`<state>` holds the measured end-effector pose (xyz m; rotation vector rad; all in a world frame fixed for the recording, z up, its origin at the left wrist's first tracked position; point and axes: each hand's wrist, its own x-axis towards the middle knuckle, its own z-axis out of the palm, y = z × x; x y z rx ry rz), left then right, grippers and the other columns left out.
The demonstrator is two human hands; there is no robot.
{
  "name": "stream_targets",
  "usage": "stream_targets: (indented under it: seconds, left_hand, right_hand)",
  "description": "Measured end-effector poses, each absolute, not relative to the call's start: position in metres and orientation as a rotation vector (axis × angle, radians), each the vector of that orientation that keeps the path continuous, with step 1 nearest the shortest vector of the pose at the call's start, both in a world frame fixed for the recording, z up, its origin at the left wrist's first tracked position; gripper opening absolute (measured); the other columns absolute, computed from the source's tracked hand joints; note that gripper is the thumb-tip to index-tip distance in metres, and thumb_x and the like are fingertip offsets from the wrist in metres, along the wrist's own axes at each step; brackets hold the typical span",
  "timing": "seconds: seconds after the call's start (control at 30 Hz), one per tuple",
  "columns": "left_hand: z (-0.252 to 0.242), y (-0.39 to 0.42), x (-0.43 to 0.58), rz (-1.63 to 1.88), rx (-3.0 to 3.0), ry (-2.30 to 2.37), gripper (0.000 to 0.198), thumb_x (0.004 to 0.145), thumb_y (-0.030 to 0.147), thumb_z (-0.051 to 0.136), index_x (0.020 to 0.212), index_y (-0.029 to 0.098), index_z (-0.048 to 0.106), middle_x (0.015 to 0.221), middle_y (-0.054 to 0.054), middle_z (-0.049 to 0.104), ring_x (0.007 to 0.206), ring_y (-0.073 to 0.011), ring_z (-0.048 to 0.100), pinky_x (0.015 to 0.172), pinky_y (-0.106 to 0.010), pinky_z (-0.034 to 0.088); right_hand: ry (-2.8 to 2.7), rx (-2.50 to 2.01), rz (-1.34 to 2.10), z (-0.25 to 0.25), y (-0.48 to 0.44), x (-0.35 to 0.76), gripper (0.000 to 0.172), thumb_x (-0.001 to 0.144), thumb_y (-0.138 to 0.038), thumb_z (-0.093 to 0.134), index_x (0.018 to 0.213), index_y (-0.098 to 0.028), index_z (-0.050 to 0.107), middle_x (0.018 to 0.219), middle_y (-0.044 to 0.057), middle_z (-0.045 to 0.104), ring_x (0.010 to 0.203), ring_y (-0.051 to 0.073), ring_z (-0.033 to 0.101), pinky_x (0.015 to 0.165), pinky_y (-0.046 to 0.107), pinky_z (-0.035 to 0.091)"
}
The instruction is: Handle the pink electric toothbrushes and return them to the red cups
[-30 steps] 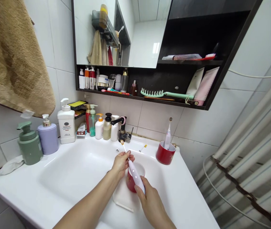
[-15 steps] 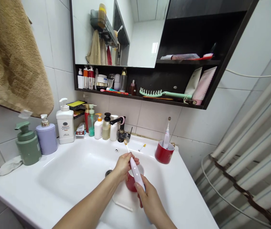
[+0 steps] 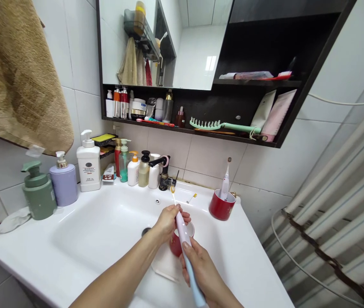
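An electric toothbrush [image 3: 184, 233] slants over the sink, its handle fading from pale pink to light blue and its brush head pointing at the tap. Fingers of my left hand [image 3: 167, 222] are closed around the thin neck, just below the brush head. Lower down, my right hand [image 3: 201, 263] grips the handle, with the thumb lying on top. Behind and below the handle, a red cup [image 3: 175, 244] stands in the sink, partly hidden by both hands.
Around the white sink [image 3: 88, 239] stand a black tap [image 3: 164, 175], several pump bottles [image 3: 88, 167] and another red cup [image 3: 220, 207] holding a second electric toothbrush [image 3: 226, 182]. A small replacement brush head [image 3: 192, 197] lies on the ledge. A dark shelf cabinet [image 3: 201, 98] hangs above.
More of the blue lower handle now shows, as my right hand's grip has shifted around it. My left hand stays at the neck. The view has moved slightly.
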<state>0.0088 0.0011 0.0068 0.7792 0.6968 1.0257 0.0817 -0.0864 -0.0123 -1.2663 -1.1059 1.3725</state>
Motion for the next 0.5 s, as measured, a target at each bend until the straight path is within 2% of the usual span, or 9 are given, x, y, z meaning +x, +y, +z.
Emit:
stream_targets:
  seconds: [0.07,0.13,0.27,0.37,0.43,0.5]
  left_hand:
    - [0.008,0.000,0.008,1.005,0.780,0.669,0.014,0.071,0.022,0.039,0.061,0.013,0.040,0.052,-0.003,0.054,0.049,-0.0112,0.053,0.055,-0.026,0.041]
    - [0.011,-0.002,0.007,0.987,0.806,0.637,0.014,0.071,0.023,0.039,0.062,0.013,0.041,0.056,-0.004,0.055,0.051,-0.0115,0.053,0.057,-0.026,0.041]
    - [0.010,-0.005,0.004,1.011,1.041,0.662,0.016,0.068,0.027,0.043,0.074,0.012,0.045,0.068,-0.005,0.055,0.060,-0.0113,0.052,0.060,-0.026,0.039]
    - [-0.001,-0.006,-0.003,1.054,1.474,0.827,0.016,0.062,0.020,0.049,0.077,0.014,0.047,0.076,-0.004,0.055,0.070,-0.0124,0.050,0.067,-0.025,0.037]
    - [-0.011,-0.007,-0.009,0.985,1.825,0.951,0.019,0.058,0.015,0.049,0.077,0.016,0.050,0.081,-0.003,0.055,0.077,-0.0137,0.048,0.071,-0.026,0.035]
    - [-0.019,-0.008,-0.014,0.861,2.123,1.049,0.024,0.057,0.013,0.048,0.080,0.019,0.050,0.084,-0.002,0.053,0.081,-0.0149,0.045,0.072,-0.026,0.034]
  right_hand:
    - [-1.041,-1.230,1.491,-0.010,-0.089,0.081,0.030,0.067,-0.049,0.036,0.074,-0.019,0.038,0.047,-0.007,0.040,0.029,0.003,0.030,0.032,0.017,0.021]
    - [-1.045,-1.209,1.465,-0.007,-0.089,0.081,0.029,0.068,-0.048,0.037,0.072,-0.019,0.038,0.047,-0.007,0.040,0.030,0.003,0.030,0.033,0.017,0.022]
    - [-1.164,-1.220,1.106,0.006,-0.070,0.089,0.027,0.069,-0.044,0.038,0.069,-0.018,0.041,0.049,-0.005,0.044,0.041,0.006,0.039,0.041,0.018,0.031]
    - [-1.248,-1.291,0.716,0.016,-0.041,0.098,0.024,0.070,-0.041,0.036,0.076,-0.019,0.040,0.067,0.000,0.051,0.057,0.010,0.047,0.052,0.020,0.037]
    - [-1.245,-1.334,0.637,0.016,-0.022,0.103,0.024,0.069,-0.040,0.035,0.080,-0.019,0.039,0.073,0.001,0.052,0.062,0.011,0.048,0.055,0.022,0.038]
    - [-1.255,-1.392,0.592,0.010,-0.007,0.106,0.023,0.067,-0.039,0.038,0.078,-0.019,0.041,0.070,0.001,0.052,0.061,0.012,0.048,0.055,0.023,0.038]
